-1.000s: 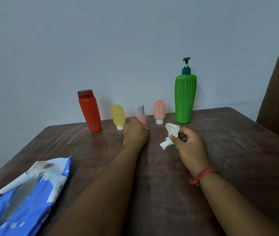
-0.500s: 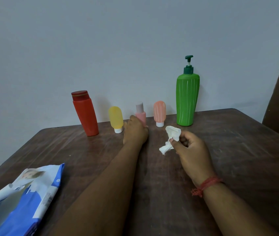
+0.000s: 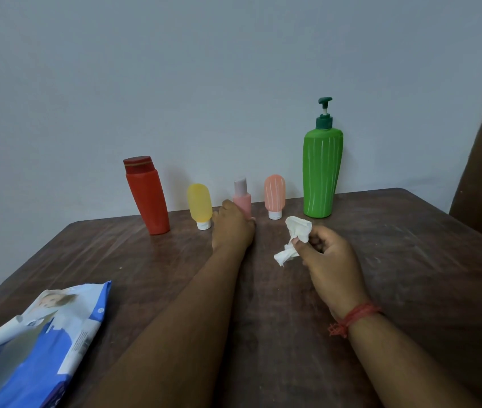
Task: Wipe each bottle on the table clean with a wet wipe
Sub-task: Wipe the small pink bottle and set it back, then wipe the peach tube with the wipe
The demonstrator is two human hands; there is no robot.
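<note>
Head view puts us over a dark brown wooden table (image 3: 410, 260) with five bottles lined up along the wall: a tall red plastic bottle with a dark red cap (image 3: 147, 197), a small yellow squeeze tube standing on its white cap (image 3: 200, 205), a small pink bottle with a pale cap (image 3: 242, 198), a peach ribbed squeeze tube on a white cap (image 3: 275, 195) and a tall green pump bottle (image 3: 322, 172). Our left hand (image 3: 232, 226) is wrapped around the base of the pink bottle, which stands upright on the table. Our right hand (image 3: 329, 260) pinches a crumpled white wet wipe (image 3: 294, 238), held just above the table, near the pink bottle but not touching it. We cannot tell which bottles are already clean; we judge the pink one is the bottle in hand. A blue wipes pack (image 3: 33, 346) lies near left.
</note>
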